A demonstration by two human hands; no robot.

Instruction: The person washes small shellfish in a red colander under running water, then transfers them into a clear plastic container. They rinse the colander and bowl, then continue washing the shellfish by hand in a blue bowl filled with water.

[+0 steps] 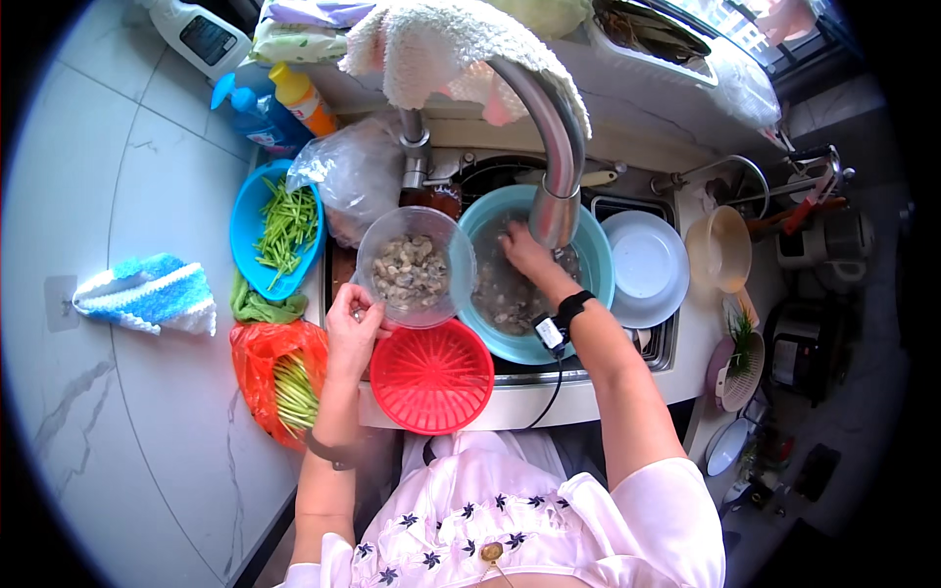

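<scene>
My left hand point(356, 323) pinches the near-left rim of a clear plastic bowl point(462, 268), which holds a pile of shucked shellfish meat point(412, 272). In the teal basin point(601, 294), my right hand point(528, 253) reaches into cloudy grey water with more shellfish pieces point(507, 305) at the bottom. Its fingertips are partly under water, so whether they hold a piece is hidden. The bowl's right side overlaps the basin's left rim. Just below the bowl, toward my body, sits a red plastic colander point(434, 378) with nothing visible inside.
A steel faucet point(555, 198) draped with a towel point(456, 51) arches over the basin. White plates point(647, 268) are stacked at its right. On the left are a blue basket point(242, 235) of cut green stems, a red bag point(257, 360) of greens and a plastic bag point(353, 169).
</scene>
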